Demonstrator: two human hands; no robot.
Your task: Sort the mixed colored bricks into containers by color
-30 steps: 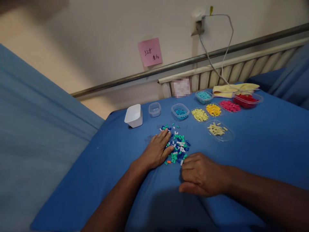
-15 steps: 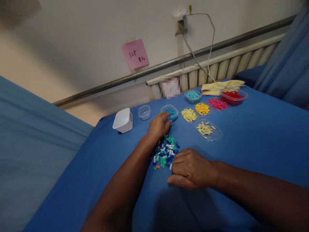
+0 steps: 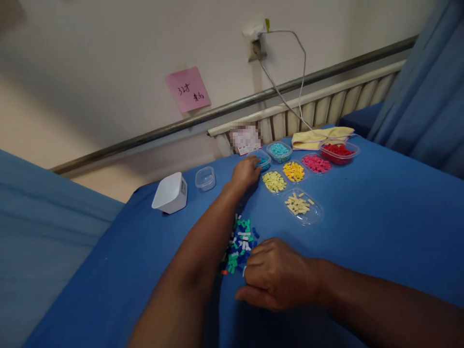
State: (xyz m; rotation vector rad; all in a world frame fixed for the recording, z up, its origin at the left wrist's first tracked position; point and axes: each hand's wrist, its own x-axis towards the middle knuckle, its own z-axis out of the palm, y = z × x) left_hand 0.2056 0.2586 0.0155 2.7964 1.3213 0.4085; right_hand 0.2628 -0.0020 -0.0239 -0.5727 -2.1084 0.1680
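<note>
My left hand [image 3: 246,172] is at the near left rim of a clear tub of blue pieces [image 3: 264,162], its fingers curled on the rim. My right hand [image 3: 273,275] rests on the blue cloth with its fingers curled and thumb out, at the right edge of a loose pile of green, white and dark blue pieces [image 3: 241,244]. What its fingers hold, if anything, is hidden. An orange piece [image 3: 224,272] lies at the near end of the pile. My left forearm covers part of the pile.
Tubs of light blue [image 3: 279,150], yellow [image 3: 274,182], orange-yellow [image 3: 293,171], pink [image 3: 316,164], red [image 3: 338,152] and cream pieces [image 3: 298,204] stand to the right. Left are a clear tub [image 3: 205,179] and white box [image 3: 169,193]. A yellow cloth [image 3: 321,137] lies behind; a cable hangs there.
My left hand has pushed the tub of blue pieces back and right, close to the light blue tub. The view has shifted slightly. My right hand stays beside the pile.
</note>
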